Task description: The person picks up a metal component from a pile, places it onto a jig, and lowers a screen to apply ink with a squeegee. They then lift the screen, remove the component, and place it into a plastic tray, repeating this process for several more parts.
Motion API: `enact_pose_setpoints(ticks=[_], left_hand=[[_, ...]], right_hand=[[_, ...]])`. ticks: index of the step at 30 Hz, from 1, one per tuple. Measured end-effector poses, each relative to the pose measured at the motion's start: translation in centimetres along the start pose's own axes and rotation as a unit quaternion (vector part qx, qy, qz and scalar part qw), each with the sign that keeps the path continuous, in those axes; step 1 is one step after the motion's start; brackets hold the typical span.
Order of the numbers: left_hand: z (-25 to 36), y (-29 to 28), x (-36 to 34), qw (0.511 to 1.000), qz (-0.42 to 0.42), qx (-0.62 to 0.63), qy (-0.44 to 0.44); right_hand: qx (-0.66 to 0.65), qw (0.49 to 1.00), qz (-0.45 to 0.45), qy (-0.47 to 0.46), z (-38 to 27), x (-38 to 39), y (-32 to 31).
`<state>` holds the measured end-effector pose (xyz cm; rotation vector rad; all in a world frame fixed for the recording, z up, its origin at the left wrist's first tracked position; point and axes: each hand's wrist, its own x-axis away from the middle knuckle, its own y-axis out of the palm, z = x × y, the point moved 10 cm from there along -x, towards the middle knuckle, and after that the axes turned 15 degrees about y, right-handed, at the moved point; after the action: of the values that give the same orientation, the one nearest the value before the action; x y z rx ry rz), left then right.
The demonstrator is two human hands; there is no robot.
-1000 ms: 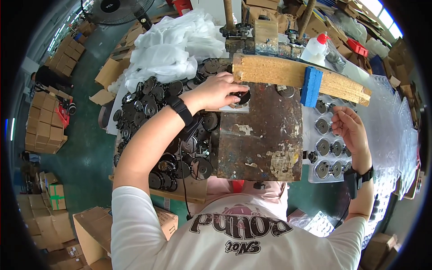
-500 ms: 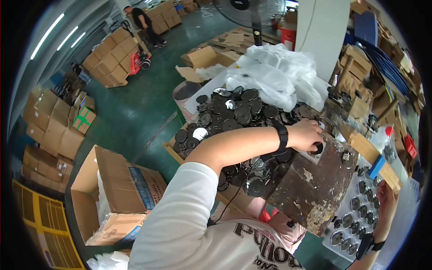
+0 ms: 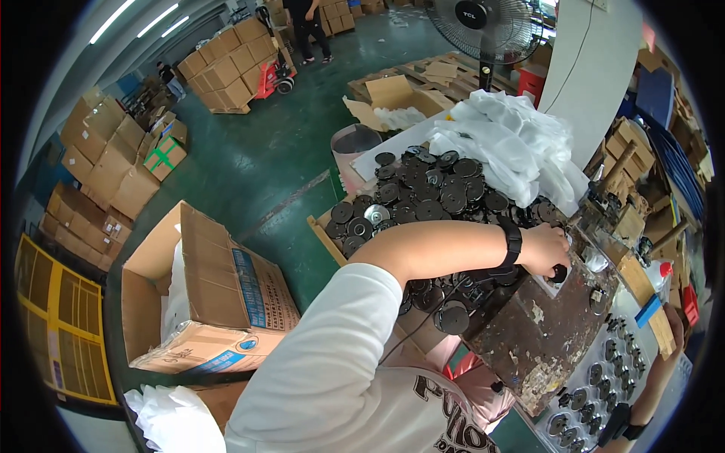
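A yellow wire cage panel is seen at eight o'clock by the left rim, with stacked brown cartons above it at nine to ten o'clock; one of these bears a green cross-shaped tape mark. An open brown carton with blue printed panels on its side is set on the green floor at seven o'clock, and crumpled white plastic lies below it. More brown cartons are piled on a pallet at eleven o'clock beside a red pallet truck. A black standing fan is found at twelve o'clock. A heap of black round discs is spread over the counter just above centre, with a mound of white plastic bags at one o'clock behind it. The left hand, wearing a black wristband, is curled at three o'clock and closed around a small black round part on a rusty, paint-flaked metal block. A tray of round black parts is placed at five o'clock. The right hand is seen only in part at four o'clock by the rim, beside a blue tag; whether it is spread or gripping cannot be told.
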<state>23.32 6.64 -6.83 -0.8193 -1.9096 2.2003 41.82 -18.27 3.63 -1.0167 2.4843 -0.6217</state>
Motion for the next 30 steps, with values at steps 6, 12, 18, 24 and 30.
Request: enact_pose_setpoints(ticks=[6,12,18,24,30], left_hand=[[0.0,-3.1,1.9,0.956,0.109,0.223,-0.155],[5.7,-2.8,2.2,0.797,0.189,0.557,-0.140],[6.3,-1.1,4.5,0.824,0.134,0.517,-0.187],[6.2,-0.7,5.5,0.905,0.104,0.371,-0.180],[6.0,1.5,6.0,0.903,0.009,0.378,-0.204]], right_hand=[[-0.146,0.979,-0.132,0.062,0.2,0.9,1.7],[0.114,0.973,-0.154,0.128,-1.3,-1.7,6.5],[0.212,0.976,-0.048,0.028,-7.0,-6.8,11.7],[0.342,0.932,0.010,-0.122,-8.0,-7.7,16.2],[0.376,0.921,-0.043,-0.091,-5.9,-7.1,18.8]])
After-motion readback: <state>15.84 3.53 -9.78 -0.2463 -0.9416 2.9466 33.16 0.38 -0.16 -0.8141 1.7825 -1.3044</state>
